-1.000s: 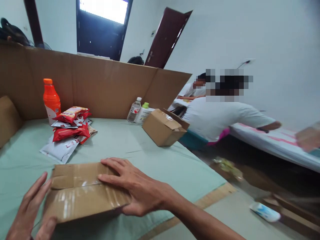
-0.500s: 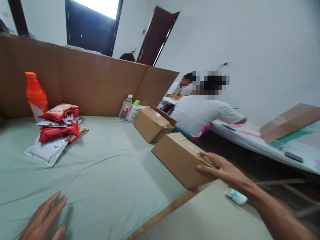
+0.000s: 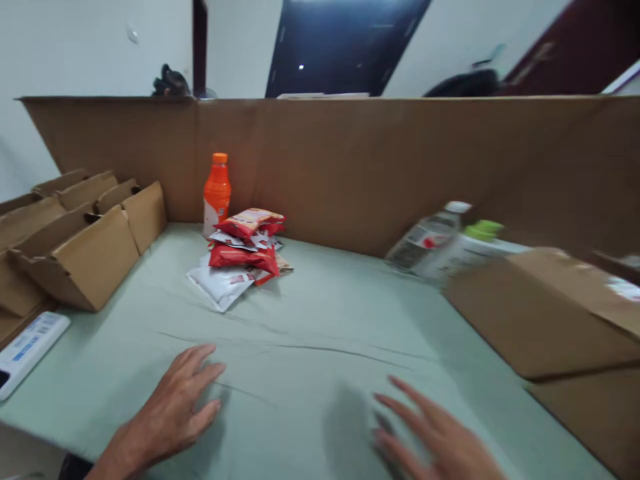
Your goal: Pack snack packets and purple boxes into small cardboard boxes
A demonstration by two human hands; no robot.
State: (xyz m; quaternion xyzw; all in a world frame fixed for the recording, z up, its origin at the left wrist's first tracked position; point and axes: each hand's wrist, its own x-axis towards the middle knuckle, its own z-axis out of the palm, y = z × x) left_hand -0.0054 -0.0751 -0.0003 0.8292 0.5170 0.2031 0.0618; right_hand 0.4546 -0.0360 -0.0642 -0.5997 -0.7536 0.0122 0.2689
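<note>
**Left hand [image 3: 173,407] and right hand [image 3: 440,440] spread over green cloth [image 3: 320,320]**

The left hand lies flat on the green cloth, fingers fanned, holding nothing. The right hand, blurred, is just to its right, fingers also fanned and empty; whether it touches the cloth cannot be told. Beyond the left hand lies a pile of snack packets [image 3: 243,257], with an orange bottle [image 3: 217,193] behind. Right of the right hand sits a cardboard box [image 3: 545,313].

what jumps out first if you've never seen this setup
The orange bottle stands out at the back, against the cardboard wall, with a pile of red snack packets in front of it. Nearer, the left hand and right hand are spread open and empty over the green sheet, between folded boxes on the left and a box on the right.
</note>
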